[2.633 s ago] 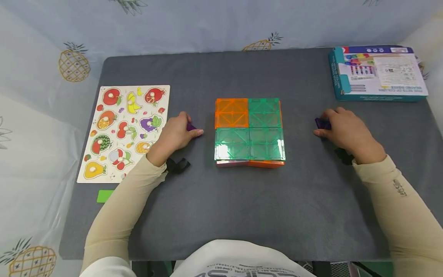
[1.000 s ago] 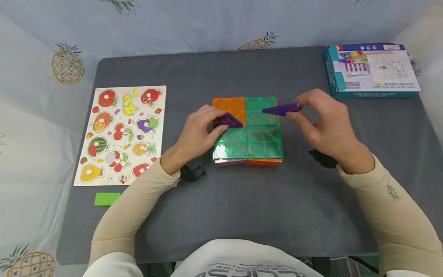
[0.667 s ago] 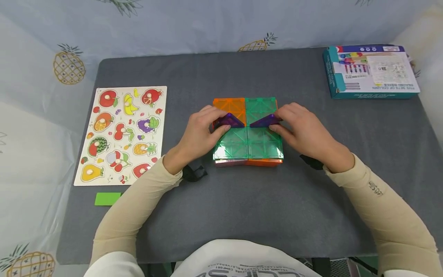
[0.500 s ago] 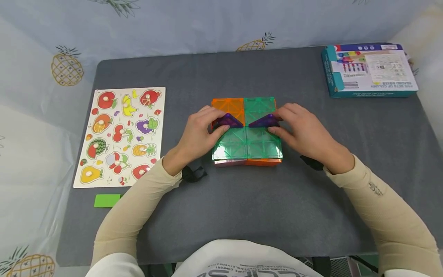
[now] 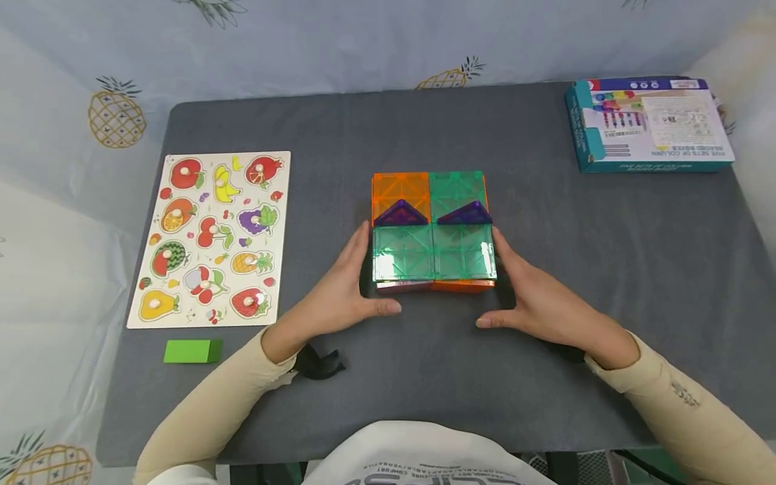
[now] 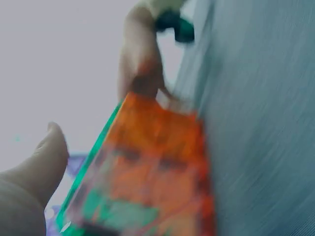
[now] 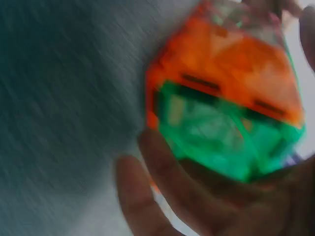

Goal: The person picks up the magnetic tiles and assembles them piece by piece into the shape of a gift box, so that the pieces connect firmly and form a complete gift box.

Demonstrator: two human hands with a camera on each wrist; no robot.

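A box built of see-through magnetic tiles (image 5: 405,252), green and orange on top, stands mid-table in the head view. Two purple triangle tiles, a left one (image 5: 401,214) and a right one (image 5: 465,214), stand side by side across its top. My left hand (image 5: 339,293) is alongside the box's left side, thumb spread toward its front. Mirroring it, my right hand (image 5: 539,300) lies along the right side, fingertips right at the wall. Neither hand grips anything. Both wrist views are blurred; the box's orange side (image 6: 162,132) and green side (image 7: 211,128) show there.
On the left lies a fruit puzzle board (image 5: 203,269) with small knobs. A green block (image 5: 192,351) sits just in front of it. At the back right is a teal and white box (image 5: 657,128). The grey table (image 5: 424,377) ends close to the person's body.
Both hands brought purple triangles in from the sides and stood them on the box. They have since let go and drawn back toward the body, down beside its walls.
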